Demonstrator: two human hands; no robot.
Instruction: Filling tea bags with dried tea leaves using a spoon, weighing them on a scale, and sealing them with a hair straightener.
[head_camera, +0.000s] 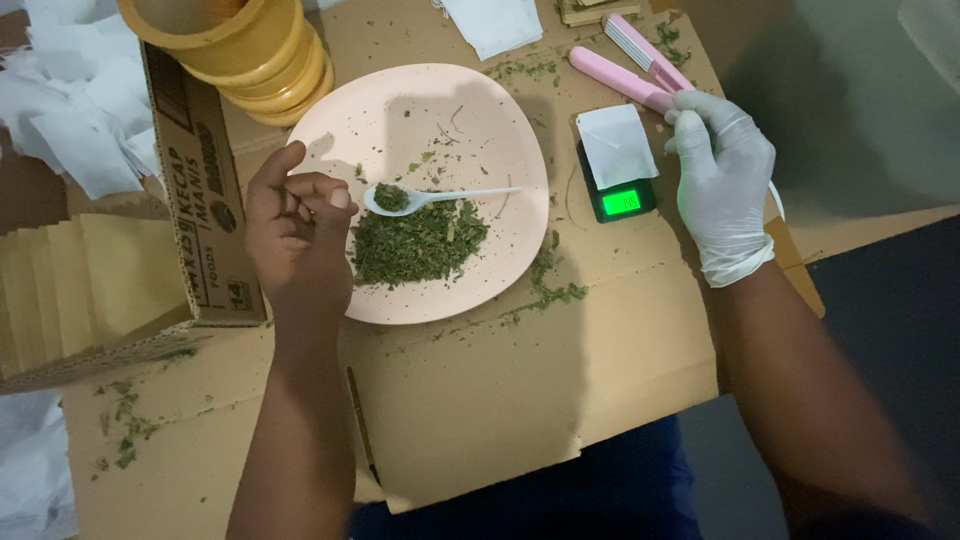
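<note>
My bare left hand (297, 228) hovers over the left rim of a pale pink plate (470, 110), fingers curled in, thumb tip just beside the bowl of a white plastic spoon (440, 196). The spoon lies across a heap of dried green leaf bits (415, 245), its bowl filled with leaf and its handle pointing right. My gloved right hand (725, 180) is closed around the end of a pink two-armed clamp tool (625, 65). Beside it, a small white paper sachet (615, 145) rests on a black pocket scale (622, 202) with a lit green display.
Everything sits on flattened brown cardboard (500, 400) strewn with leaf crumbs. Stacked yellow cups (250, 50) stand behind the plate. An open carton (200, 190) holding tan sheets (90, 285) is at left, with white sachets (70, 100) piled behind it.
</note>
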